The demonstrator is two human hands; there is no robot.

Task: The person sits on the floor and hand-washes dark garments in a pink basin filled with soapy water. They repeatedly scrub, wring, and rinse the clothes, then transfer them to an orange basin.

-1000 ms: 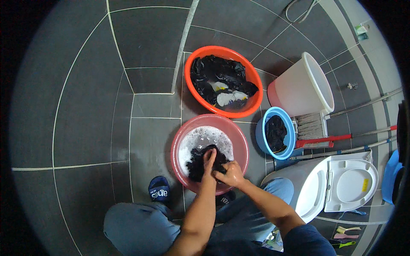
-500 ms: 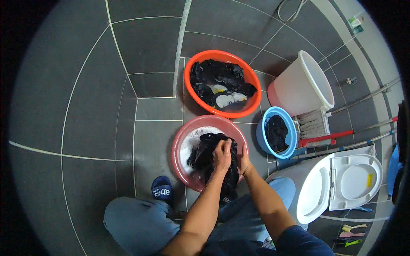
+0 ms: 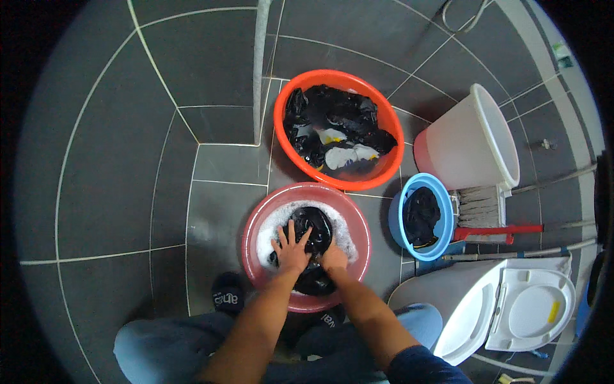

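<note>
A soaked black garment (image 3: 312, 225) lies bunched and puffed up in foamy water inside the pink basin (image 3: 359, 221). My left hand (image 3: 294, 255) presses down on its left side with fingers spread apart. Against the right side of the cloth, my right hand (image 3: 334, 257) is closed, its fingertips partly hidden by the wet fabric. White suds (image 3: 265, 237) ring the garment along the basin's inner wall.
Beyond the basin, an orange-red tub (image 3: 281, 137) holds dark and white clothes in water. At right stand a blue bucket (image 3: 396, 224) with black cloth, a tall whitish bin (image 3: 457, 144), a floor brush (image 3: 480, 208) and a toilet (image 3: 467, 313).
Both hands have gone down into the basin with the garment, which was lifted and draped over the near rim before. My left hand has spread its fingers. The view has shifted slightly.
</note>
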